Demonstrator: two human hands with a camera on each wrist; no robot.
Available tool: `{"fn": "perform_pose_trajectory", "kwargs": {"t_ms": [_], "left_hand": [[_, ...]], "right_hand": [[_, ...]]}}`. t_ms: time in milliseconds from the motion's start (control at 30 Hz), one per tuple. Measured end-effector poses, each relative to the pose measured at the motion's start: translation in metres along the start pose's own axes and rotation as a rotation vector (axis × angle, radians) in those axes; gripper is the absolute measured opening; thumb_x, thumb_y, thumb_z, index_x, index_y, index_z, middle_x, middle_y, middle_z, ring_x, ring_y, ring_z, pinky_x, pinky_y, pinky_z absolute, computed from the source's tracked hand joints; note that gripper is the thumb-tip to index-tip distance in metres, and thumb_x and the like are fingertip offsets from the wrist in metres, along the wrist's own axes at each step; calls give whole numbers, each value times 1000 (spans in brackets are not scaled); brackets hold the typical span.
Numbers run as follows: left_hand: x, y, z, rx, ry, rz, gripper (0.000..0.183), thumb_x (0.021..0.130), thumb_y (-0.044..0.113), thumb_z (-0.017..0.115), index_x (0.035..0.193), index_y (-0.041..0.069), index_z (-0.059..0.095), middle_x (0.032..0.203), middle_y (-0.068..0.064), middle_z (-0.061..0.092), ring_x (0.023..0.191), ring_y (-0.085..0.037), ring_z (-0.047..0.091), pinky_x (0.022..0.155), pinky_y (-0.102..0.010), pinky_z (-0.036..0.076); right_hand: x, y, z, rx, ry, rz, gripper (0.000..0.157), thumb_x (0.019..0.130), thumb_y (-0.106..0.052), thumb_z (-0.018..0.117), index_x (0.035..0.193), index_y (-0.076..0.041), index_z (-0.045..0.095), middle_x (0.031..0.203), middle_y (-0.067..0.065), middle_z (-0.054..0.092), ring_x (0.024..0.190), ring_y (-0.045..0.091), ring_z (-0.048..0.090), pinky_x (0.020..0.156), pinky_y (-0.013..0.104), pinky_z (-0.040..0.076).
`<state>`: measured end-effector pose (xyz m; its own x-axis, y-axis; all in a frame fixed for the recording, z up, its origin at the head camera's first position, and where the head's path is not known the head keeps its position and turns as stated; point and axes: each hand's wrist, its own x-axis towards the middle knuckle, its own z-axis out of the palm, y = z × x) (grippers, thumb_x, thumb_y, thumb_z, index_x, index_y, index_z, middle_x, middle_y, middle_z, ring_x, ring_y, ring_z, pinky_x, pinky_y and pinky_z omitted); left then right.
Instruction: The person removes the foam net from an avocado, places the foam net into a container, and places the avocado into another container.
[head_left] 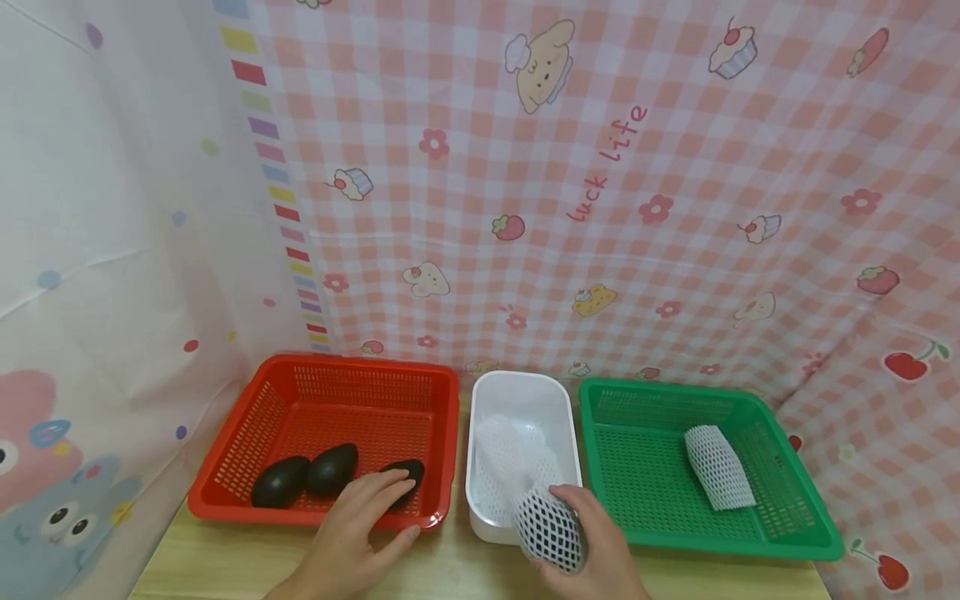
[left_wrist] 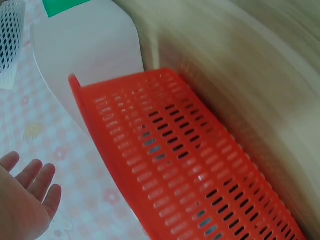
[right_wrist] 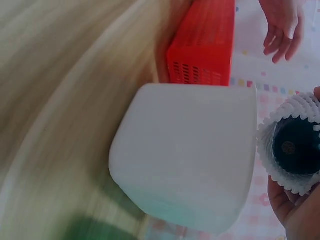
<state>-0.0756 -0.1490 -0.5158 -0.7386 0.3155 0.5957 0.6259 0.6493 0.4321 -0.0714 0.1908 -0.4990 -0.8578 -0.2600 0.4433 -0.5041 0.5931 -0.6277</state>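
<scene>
My right hand (head_left: 600,554) grips a dark avocado (right_wrist: 295,147) wrapped in a white foam net sleeve (head_left: 542,521). It is over the front edge of a white plastic bin (head_left: 483,531), and the sleeve's loose end stretches back over the bin. In the right wrist view the avocado's end shows through the sleeve's opening. More white foam netting (head_left: 487,483) lies inside the bin. My left hand (head_left: 352,521) hovers with relaxed fingers over the front of a red basket (head_left: 322,517), its fingertips overlapping a dark avocado (head_left: 412,472) in the head view.
Two other dark avocados (head_left: 332,469) lie side by side in the red basket. To the right of the bin, a green basket (head_left: 720,542) holds one item in a white foam net (head_left: 718,467). All stand on a wooden table (head_left: 225,558), with checked cloth (head_left: 487,275) hanging behind.
</scene>
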Motion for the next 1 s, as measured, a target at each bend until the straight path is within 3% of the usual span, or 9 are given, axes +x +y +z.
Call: {"fn": "perform_pose_trajectory", "kwargs": {"t_ms": [100, 267, 433, 633, 733, 867, 1000], "left_hand": [[-2, 2, 4, -7, -9, 29, 49, 91, 37, 81, 135, 18, 68, 138, 1, 65, 123, -21, 60, 102, -39, 48], [-4, 4, 15, -56, 7, 149, 48, 96, 44, 74, 135, 17, 67, 134, -1, 66, 118, -21, 62, 103, -34, 47], [-8, 9, 29, -72, -7, 205, 50, 98, 49, 69, 135, 16, 68, 131, -3, 67, 117, -20, 61, 101, -32, 48], [-16, 13, 45, -37, -4, 248, 47, 98, 49, 69, 131, 16, 70, 130, -2, 68, 115, -20, 63, 101, -35, 49], [-17, 16, 50, -27, -6, 255, 43, 98, 48, 69, 128, 17, 71, 128, 0, 68, 114, -20, 64, 99, -37, 50], [-20, 21, 56, -43, -48, 203, 36, 96, 42, 75, 124, 20, 72, 126, 5, 68, 113, -17, 64, 95, -40, 53], [-24, 21, 65, -119, -76, 179, 33, 92, 31, 80, 122, 20, 73, 122, 5, 69, 111, -16, 63, 93, -41, 54]], "right_hand": [[-3, 2, 4, -20, -25, -53, 85, 57, -12, 98, 134, -12, 61, 124, -2, 64, 103, 10, 63, 85, 35, 57], [-9, 3, 10, -31, -80, -80, 85, 57, -14, 100, 132, -7, 61, 123, -1, 65, 103, 9, 63, 85, 34, 57], [-17, 8, 18, -61, -86, -135, 82, 62, -33, 102, 132, -13, 62, 124, -3, 66, 107, 12, 64, 86, 37, 59], [-21, 17, 24, -123, -156, -247, 78, 68, -48, 94, 130, -12, 63, 122, 6, 67, 109, 16, 64, 85, 37, 58], [-18, 19, 25, -223, -203, -354, 73, 68, -47, 93, 124, -9, 67, 118, 6, 68, 105, 17, 65, 84, 32, 57], [-18, 20, 30, -303, -224, -453, 65, 73, -48, 89, 121, -8, 71, 116, 4, 69, 104, 18, 67, 85, 30, 56], [-24, 23, 38, -262, -255, -399, 60, 81, -49, 85, 123, -8, 70, 118, 4, 69, 106, 18, 66, 87, 31, 56]]}}
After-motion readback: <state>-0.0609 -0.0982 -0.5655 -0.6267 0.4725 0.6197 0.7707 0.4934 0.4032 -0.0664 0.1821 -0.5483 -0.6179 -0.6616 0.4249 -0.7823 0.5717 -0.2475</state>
